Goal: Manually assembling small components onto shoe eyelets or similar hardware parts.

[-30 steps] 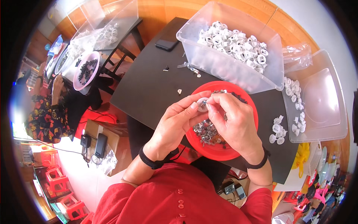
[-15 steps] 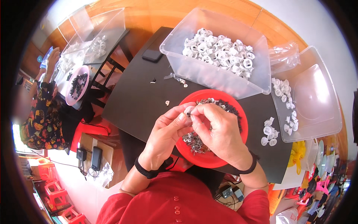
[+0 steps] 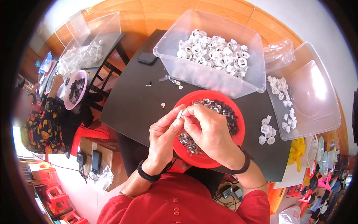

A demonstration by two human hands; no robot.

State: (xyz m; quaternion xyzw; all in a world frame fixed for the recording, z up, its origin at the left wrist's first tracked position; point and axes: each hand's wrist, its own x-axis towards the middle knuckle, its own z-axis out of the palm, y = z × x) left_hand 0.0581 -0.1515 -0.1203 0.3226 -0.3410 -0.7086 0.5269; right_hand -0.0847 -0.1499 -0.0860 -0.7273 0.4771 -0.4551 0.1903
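Observation:
My left hand (image 3: 161, 132) and my right hand (image 3: 212, 130) meet at the fingertips above a red basin (image 3: 195, 161). Between them they pinch a small white plastic part (image 3: 180, 114); the fingers cover most of it. Small metal pieces (image 3: 191, 145) and black pieces (image 3: 231, 120) lie heaped in the basin, partly behind my right hand. Beyond the basin, a clear plastic bin (image 3: 210, 80) holds a pile of white plastic ring-shaped parts (image 3: 214, 52). Several similar white parts (image 3: 267, 131) sit on the dark table to the right.
A clear lid (image 3: 317, 108) at the right carries more white parts (image 3: 279, 87). A dark phone-like object (image 3: 147, 58) and a small loose piece (image 3: 163, 105) lie on the table (image 3: 128, 100). At left, another person (image 3: 44, 123) works by a pink basin (image 3: 67, 100).
The white part has turned between my fingertips, and the black bit on it no longer shows. The view has shifted slightly. At left, the other person's arm has come down toward the pink basin.

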